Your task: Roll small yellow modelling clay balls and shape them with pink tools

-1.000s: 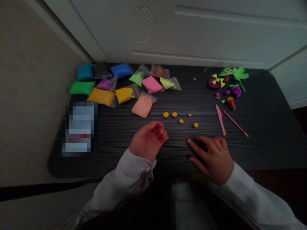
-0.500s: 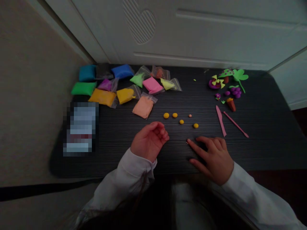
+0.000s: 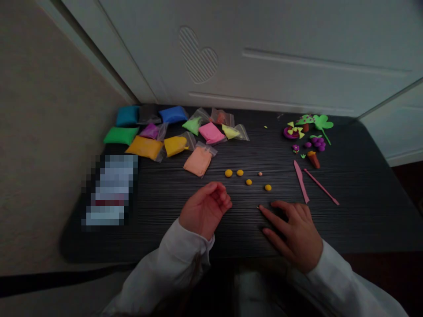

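Note:
My left hand (image 3: 205, 209) rests at the near middle of the table, palm turned up and fingers loosely curled, with nothing visible in it. Fingers spread, my right hand (image 3: 295, 233) lies on the dark surface. Its index fingertip presses on or beside a tiny pale yellowish piece (image 3: 257, 207), mostly hidden. Just beyond the hands sit several small yellow clay balls; one yellow ball (image 3: 268, 187) is nearest my right hand and another yellow ball (image 3: 228, 173) is nearest my left. Among them is a smaller peach ball (image 3: 260, 174).
Bags of coloured clay, including a peach bag (image 3: 198, 161), fill the back left. A pixelated phone-like slab (image 3: 110, 189) lies at left. At right are a pink clay knife (image 3: 301, 181), a thin pink tool (image 3: 321, 186) and clay figures like purple grapes (image 3: 319, 142). A white door panel (image 3: 280, 83) stands behind.
The view has tilted up, so everything sits lower in the picture. Both hands keep nearly the same pose; the tiny piece at my right fingertip shows a little more.

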`<act>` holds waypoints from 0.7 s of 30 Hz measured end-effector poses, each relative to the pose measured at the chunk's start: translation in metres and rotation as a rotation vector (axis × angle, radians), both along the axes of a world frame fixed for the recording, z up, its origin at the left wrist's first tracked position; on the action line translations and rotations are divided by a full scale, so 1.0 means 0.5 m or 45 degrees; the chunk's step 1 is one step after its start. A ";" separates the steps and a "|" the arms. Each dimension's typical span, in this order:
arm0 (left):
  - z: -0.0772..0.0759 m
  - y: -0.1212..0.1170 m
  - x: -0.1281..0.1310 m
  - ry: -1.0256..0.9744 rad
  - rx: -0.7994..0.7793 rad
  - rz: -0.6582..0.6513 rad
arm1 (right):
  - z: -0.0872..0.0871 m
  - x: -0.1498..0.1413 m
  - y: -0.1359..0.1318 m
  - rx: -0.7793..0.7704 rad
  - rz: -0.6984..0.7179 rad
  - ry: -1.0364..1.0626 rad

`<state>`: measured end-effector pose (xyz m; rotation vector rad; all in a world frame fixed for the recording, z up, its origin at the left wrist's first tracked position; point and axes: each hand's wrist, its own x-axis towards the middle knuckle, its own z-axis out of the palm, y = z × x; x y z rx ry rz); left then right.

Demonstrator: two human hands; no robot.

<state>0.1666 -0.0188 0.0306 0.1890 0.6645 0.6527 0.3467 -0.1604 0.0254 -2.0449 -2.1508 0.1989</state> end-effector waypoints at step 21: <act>0.000 -0.001 0.001 0.016 -0.011 0.000 | 0.007 -0.003 0.000 -0.001 0.089 0.036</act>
